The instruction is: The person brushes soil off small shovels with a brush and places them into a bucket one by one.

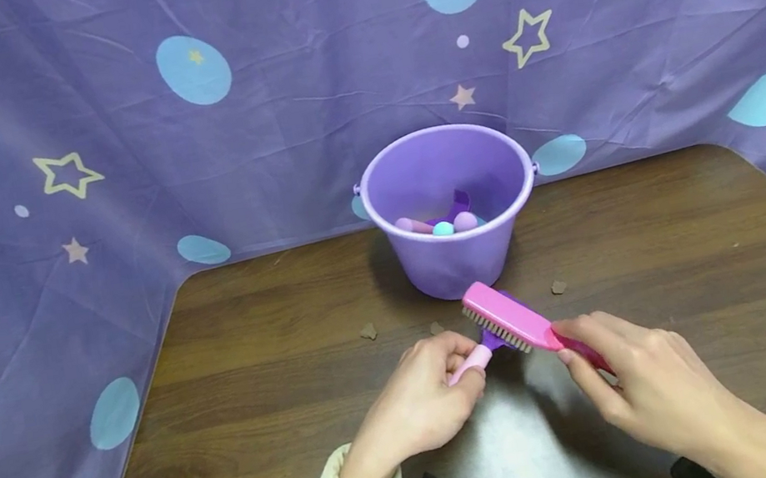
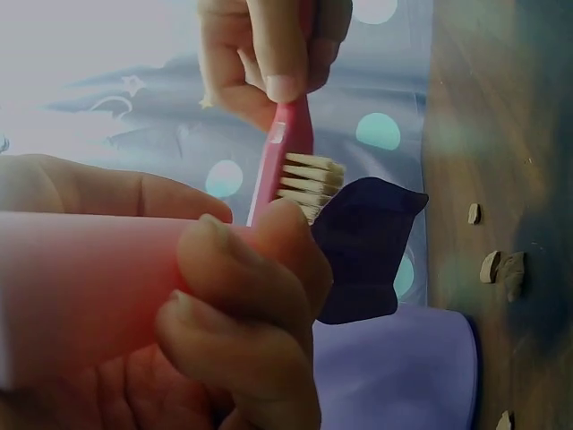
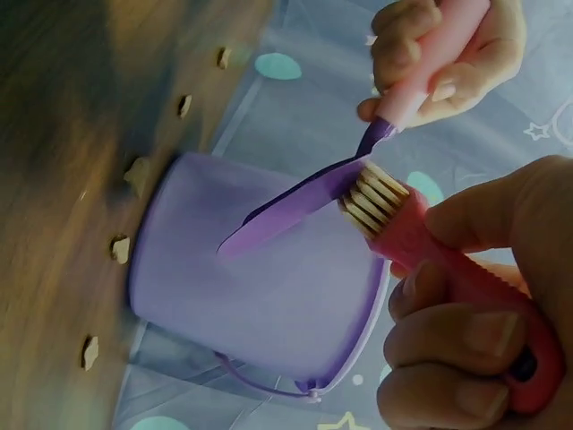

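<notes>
My left hand grips the pale pink handle of a toy shovel. Its purple blade shows well in the right wrist view, held above the table. In my right hand is a pink brush, its handle wrapped by curled fingers. The brush's pale bristles touch the shovel's blade near the handle end. From the head view, the brush hides much of that blade. Just beyond both hands stands a purple bucket.
Inside the bucket lie a pink-handled thing, a turquoise ball-shaped thing, a lilac one and a purple piece. Several small brown bits are scattered on the wooden table. A purple patterned cloth hangs behind.
</notes>
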`<state>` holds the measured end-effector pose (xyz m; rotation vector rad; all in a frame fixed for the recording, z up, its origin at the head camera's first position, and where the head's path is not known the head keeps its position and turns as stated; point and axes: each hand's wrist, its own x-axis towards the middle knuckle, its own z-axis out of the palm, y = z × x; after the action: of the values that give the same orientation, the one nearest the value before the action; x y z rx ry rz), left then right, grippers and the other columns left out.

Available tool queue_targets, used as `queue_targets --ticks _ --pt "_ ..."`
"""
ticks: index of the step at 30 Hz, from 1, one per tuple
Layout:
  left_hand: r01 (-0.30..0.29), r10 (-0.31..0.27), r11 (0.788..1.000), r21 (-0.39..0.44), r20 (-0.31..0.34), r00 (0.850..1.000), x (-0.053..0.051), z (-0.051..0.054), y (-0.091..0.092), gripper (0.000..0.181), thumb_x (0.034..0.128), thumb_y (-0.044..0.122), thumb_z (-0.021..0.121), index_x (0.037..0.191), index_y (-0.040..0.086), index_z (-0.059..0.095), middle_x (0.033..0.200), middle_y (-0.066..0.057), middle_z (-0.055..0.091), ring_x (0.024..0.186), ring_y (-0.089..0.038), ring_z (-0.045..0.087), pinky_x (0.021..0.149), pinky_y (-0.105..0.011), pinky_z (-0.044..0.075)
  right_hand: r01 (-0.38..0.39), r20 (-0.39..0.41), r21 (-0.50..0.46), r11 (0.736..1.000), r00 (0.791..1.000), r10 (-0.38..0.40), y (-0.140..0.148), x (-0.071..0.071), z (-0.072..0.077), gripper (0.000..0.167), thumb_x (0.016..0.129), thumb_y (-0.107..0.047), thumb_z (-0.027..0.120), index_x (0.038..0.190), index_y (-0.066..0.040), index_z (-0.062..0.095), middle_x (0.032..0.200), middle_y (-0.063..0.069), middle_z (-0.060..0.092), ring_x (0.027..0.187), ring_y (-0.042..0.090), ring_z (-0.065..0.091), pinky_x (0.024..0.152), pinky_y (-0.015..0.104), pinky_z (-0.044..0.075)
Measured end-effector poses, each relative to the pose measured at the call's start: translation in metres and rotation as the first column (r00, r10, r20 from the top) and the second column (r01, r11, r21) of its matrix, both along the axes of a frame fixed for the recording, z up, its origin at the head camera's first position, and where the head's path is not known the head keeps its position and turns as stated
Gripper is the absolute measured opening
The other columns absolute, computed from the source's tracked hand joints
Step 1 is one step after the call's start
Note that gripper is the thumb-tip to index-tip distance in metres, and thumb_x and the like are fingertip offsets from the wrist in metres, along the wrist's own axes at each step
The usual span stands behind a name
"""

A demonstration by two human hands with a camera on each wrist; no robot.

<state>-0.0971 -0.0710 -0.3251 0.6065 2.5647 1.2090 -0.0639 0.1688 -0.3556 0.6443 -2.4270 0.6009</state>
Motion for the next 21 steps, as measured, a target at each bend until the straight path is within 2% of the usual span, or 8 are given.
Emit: queue_targets --ticks 13,17,21 --pt "0.002 -0.002 1.0 -0.004 -0.013 1.0 0.002 0.005 -0.001 0.014 0.0818 0.009 0.057 0.094 0.009 0.064 0.066 0.007 0.05 0.057 -0.005 0.045 0.054 -0.022 0.041 0.158 0.078 0.049 0.986 0.984 -0.161 0.011 -0.012 -0.006 0.017 0.079 -0.016 0.068 0.095 -0.021 0.064 0.066 -0.014 0.04 0.051 0.006 0.034 0.044 0.028 0.027" --pt "0.002 -0.002 1.0 0.005 -0.004 1.0 0.002 0.005 -0.001 0.014 0.0821 0.009 0.058 0.095 0.008 0.064 0.067 0.007 0.052 0.057 -0.005 0.046 0.055 -0.022 0.042 0.197 0.134 0.058 0.979 0.97 -0.203 0.013 -0.015 -0.009 0.014 0.081 -0.017 0.068 0.094 -0.02 0.063 0.064 -0.011 0.038 0.05 0.008 0.033 0.043 0.028 0.024" --pt "-0.002 0.001 1.0 0.028 0.015 1.0 0.003 0.006 -0.001 0.015 0.0818 0.008 0.058 0.096 0.008 0.064 0.067 0.007 0.055 0.057 -0.005 0.048 0.054 -0.023 0.043 0.237 0.206 0.077 0.968 0.946 -0.248 0.017 -0.017 -0.009 0.014 0.082 -0.018 0.068 0.096 -0.019 0.064 0.065 -0.009 0.04 0.051 0.011 0.036 0.043 0.03 0.024"
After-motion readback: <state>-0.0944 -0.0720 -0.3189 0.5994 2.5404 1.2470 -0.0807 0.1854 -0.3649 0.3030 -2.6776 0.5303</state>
